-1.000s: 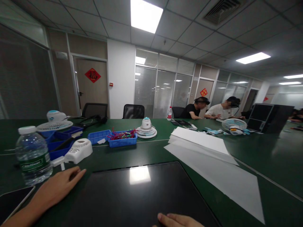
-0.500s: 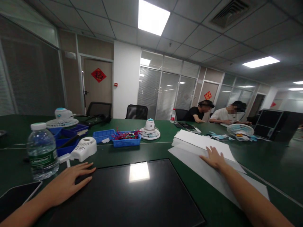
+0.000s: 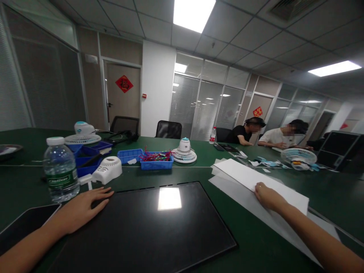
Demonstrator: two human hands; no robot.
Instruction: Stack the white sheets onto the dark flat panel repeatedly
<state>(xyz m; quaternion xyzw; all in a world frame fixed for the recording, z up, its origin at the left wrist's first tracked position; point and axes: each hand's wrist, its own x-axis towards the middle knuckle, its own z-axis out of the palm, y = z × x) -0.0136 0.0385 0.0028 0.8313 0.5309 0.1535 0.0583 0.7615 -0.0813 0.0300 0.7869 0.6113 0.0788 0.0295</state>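
A dark flat screen panel (image 3: 148, 227) lies on the green table in front of me, reflecting a ceiling light. My left hand (image 3: 81, 208) rests at its upper left corner, fingers stretched out and holding nothing. Over on the right, my right hand (image 3: 269, 196) has its fingers curled on the edge of a white sheet (image 3: 241, 172), the top one of a loose stack. Under it lies a thin, whitish, translucent sheet (image 3: 236, 197). The fingertips of my right hand are partly hidden.
Near my left hand stand a water bottle (image 3: 60, 170), a phone (image 3: 25, 223) and a white plastic housing (image 3: 108, 170). Further back are a blue tray of wires (image 3: 157, 163) and a small white fan (image 3: 184, 151). Two people (image 3: 280, 136) sit at the far right.
My right hand was spread flat over the sheets; now its fingers are closed on the top white sheet's edge, and that sheet has shifted right. My left hand stays by the panel. The view has turned slightly.
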